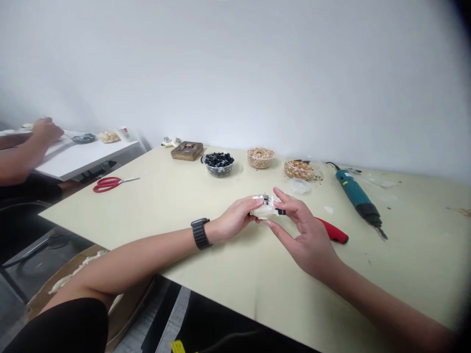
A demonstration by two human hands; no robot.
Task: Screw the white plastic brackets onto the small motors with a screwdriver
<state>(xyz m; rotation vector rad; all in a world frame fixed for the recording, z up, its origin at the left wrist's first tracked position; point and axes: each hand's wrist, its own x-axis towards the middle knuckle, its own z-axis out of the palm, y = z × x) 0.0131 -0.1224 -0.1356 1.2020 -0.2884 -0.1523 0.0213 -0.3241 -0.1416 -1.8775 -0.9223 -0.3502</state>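
My left hand (235, 219), with a black watch (201, 233) on its wrist, grips a small white object (262, 211) with metal and black parts by its left end. My right hand (303, 236) is at the object's right end, with the index finger above it and the thumb below it. A red-handled tool (334, 231) lies on the table just beyond my right hand. Both hands hide part of the object, so I cannot tell exactly what it is.
The pale table (110, 211) holds red scissors (110, 184), bowls of black pieces (218, 164) and of pale chips (260, 157), and a teal rotary tool (356, 196). A co-worker's hand (47, 131) works at a white table (83, 159) to the left.
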